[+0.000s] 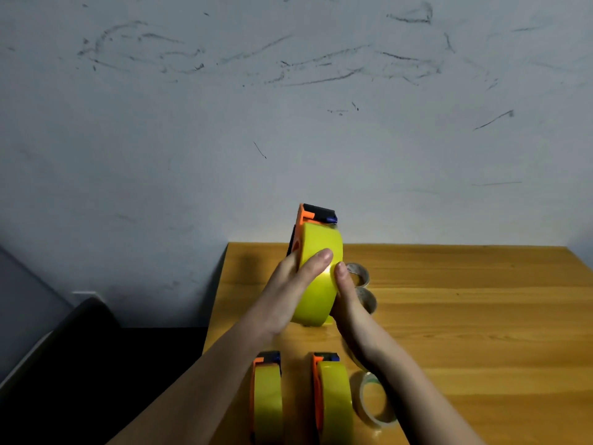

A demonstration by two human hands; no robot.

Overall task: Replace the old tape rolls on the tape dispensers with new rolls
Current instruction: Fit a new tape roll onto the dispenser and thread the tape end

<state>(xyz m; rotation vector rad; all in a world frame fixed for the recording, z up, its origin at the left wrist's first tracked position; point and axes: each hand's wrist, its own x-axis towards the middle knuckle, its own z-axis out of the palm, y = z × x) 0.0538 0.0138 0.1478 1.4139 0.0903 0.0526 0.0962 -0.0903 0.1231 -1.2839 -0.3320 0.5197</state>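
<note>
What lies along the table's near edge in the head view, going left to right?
Left dispenser with yellow roll → second dispenser with yellow roll → nearly spent clear roll, partly hidden by the right forearm.

A dispenser [316,220] with a full roll [316,274] on it is held above the table [465,316], near its far left corner; the left hand [288,293] lies on its left side, the right hand [345,290] on its right; behind the right hand, two used rolls [364,285] are on the table, one before the other; at the near edge two loaded dispensers [268,399] stand side by side; just right of them lies a thin roll [373,401], partly under the right forearm.
</note>
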